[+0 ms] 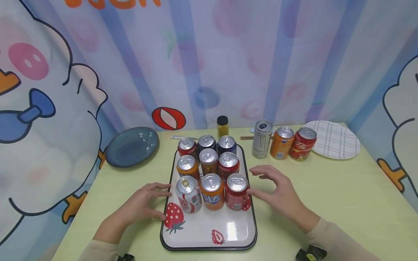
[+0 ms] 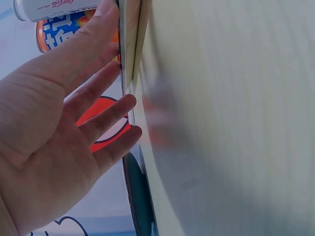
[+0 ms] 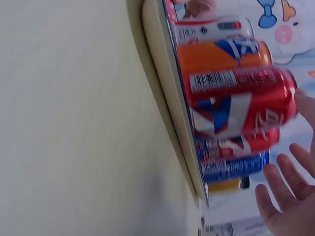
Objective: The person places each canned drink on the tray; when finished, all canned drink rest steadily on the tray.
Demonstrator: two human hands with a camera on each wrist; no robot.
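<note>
A white tray (image 1: 196, 235) with a dark rim and strawberry pictures bears several cans in three rows. My left hand (image 1: 140, 204) is at the tray's left rim, its fingers fairly straight and the fingertips at the edge. Nearest to it stands a white-and-red Coca-Cola can (image 1: 189, 197). Beside that are an orange can (image 1: 213, 195) and a red can (image 1: 236, 195) at the front right. My right hand (image 1: 281, 192) hovers just right of the red can, fingers spread and loosely bent; the thumb is close to the can, and I cannot tell whether it touches.
Right of the tray stand a tall silver can (image 1: 262, 141), an orange can (image 1: 282, 145) and a red can (image 1: 302, 145), with a checked plate (image 1: 339, 139) behind. A blue plate (image 1: 127, 148) lies at the left. Behind the tray is a yellow bottle (image 1: 223, 128).
</note>
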